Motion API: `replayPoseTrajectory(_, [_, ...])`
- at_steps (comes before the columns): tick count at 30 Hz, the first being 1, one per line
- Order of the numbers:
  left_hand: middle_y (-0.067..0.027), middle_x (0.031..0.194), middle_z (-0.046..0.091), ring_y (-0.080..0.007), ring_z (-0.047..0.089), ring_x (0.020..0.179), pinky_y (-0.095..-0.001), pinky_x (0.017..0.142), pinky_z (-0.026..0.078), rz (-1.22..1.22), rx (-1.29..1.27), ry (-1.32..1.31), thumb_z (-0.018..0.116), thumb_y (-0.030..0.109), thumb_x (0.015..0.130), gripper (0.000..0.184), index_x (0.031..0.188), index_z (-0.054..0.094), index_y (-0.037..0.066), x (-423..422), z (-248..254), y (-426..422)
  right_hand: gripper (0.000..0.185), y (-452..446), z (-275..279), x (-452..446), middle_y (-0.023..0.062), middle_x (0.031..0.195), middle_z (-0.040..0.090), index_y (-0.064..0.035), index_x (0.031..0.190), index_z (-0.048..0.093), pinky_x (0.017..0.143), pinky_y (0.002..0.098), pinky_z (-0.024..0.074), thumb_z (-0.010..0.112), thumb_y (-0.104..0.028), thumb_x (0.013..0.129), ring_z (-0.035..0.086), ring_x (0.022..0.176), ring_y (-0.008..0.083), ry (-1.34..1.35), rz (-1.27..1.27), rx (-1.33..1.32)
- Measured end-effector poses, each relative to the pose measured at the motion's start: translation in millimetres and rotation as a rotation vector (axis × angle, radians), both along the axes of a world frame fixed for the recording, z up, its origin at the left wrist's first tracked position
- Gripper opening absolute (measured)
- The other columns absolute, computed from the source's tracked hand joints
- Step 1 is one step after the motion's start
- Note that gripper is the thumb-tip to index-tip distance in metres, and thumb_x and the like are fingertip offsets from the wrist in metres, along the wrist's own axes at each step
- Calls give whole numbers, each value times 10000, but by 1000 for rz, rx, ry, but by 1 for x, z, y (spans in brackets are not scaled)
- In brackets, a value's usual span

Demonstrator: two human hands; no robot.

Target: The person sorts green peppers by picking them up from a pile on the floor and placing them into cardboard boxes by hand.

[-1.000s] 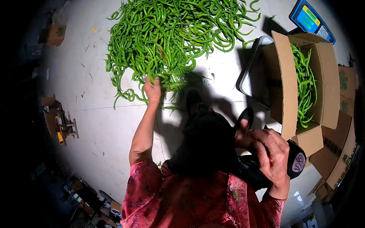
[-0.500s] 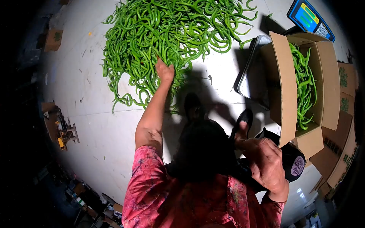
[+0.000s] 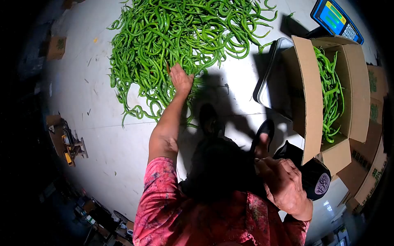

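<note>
A broad heap of long, curly green chili peppers (image 3: 184, 37) lies on the pale floor ahead of me. My left hand (image 3: 182, 80) rests at the near side of the heap, fingers stretched toward the peppers and thumb apart. A thin reddish-brown piece (image 3: 167, 67) shows beside its fingers; I cannot tell what it is. My right hand (image 3: 287, 184) is raised near my right knee, its fingers curled together, and whatever they may hold is hidden. To the right stands an open cardboard box (image 3: 311, 98) with green chili peppers (image 3: 329, 94) inside.
The box stands on a scale with a metal tray (image 3: 262, 88) and a blue display panel (image 3: 334, 18). Flattened cartons (image 3: 365, 160) lie farther right. A black bag or cloth with a round purple print (image 3: 322, 183) is by my right hand. My shoes (image 3: 266, 131) are between heap and box.
My left hand has shifted slightly right and down at the heap, its fingers now straighter. The right hand stays curled, having moved slightly down. The whole view has shifted a little.
</note>
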State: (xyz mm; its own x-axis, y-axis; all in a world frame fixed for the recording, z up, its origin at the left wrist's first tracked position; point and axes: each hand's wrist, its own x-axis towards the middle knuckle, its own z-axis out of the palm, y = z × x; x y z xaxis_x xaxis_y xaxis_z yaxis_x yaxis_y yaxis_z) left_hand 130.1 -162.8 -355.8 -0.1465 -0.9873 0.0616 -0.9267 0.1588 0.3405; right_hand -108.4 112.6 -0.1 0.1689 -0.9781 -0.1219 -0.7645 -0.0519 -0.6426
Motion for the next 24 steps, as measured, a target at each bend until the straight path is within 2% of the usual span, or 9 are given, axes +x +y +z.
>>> replayPoseTrajectory(4, [-219,1110,481,-409,509,1017,-483,852,440,173,63,40,778,134,636,727,1245,400,11,-12,0,-4,412,0,1,-2,113,977,608,0,1106,646,728,338,481,638,-8,694,588,822,233,15,16,36])
replayPoseTrajectory(7, [-219,994,561,-427,569,916,-494,792,465,92,-12,31,761,168,654,652,1192,432,2,-22,15,-4,404,2,-1,-2,119,986,611,5,1108,637,730,345,479,647,-16,705,589,823,243,12,3,11])
replayPoseTrajectory(13, [-184,841,662,-346,650,789,-409,724,515,221,343,152,854,282,601,884,1283,413,-69,-7,-4,-18,395,3,1,-2,105,992,600,1,1122,631,729,346,477,637,-43,730,577,854,227,-8,18,4])
replayPoseTrajectory(14, [-166,920,675,-269,650,839,-357,747,517,238,449,237,885,302,587,982,1334,380,-88,-2,-7,-24,391,3,2,-2,105,991,600,2,1119,633,726,348,477,637,-43,730,576,853,229,-1,22,-1])
replayPoseTrajectory(17, [-141,925,673,-250,637,839,-360,745,518,335,621,835,894,258,590,943,1320,406,-84,-2,0,-28,387,4,1,-2,112,990,602,5,1119,631,722,354,477,639,-43,735,574,841,237,-7,12,-31])
replayPoseTrajectory(18, [-113,904,660,-283,640,810,-386,721,543,415,628,821,839,105,660,684,1205,464,-69,-16,43,-20,387,5,0,-2,115,990,603,7,1121,629,721,356,476,639,-42,737,573,835,240,-12,6,-42])
replayPoseTrajectory(21, [-120,948,653,-223,637,782,-347,657,542,328,912,1054,795,70,708,538,1152,507,-28,-3,46,-23,359,6,3,-4,158,975,616,30,1082,622,701,373,486,649,7,725,611,817,290,-55,6,-53])
replayPoseTrajectory(22, [-113,946,646,-178,632,771,-307,631,529,303,938,1151,742,18,753,387,1082,539,11,-1,46,-21,357,7,3,-4,158,976,616,32,1080,622,706,375,486,650,5,726,610,816,291,-59,-4,-40])
replayPoseTrajectory(24, [-100,917,642,-180,632,764,-299,630,524,301,892,1298,729,14,767,354,1071,547,18,2,53,-14,351,9,4,-4,159,978,615,34,1076,623,715,379,488,651,0,727,608,814,294,-66,-26,-17])
